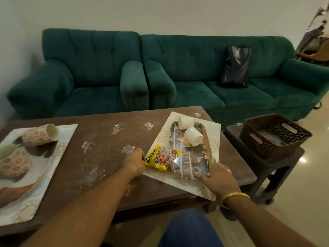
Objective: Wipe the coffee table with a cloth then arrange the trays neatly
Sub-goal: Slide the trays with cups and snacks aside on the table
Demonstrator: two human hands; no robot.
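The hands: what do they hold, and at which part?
Left hand grips the placemat at its left edge; right hand holds the tray at its near right corner.

The coffee table looks like dark wood, matt and smeared with white dusty marks. The tray shines like glossy metal or plastic — which one is unclear — on a smooth printed mat. The snack packet is shiny plastic. The basket is perforated brown plastic; the sofa — soft green plush cloth.
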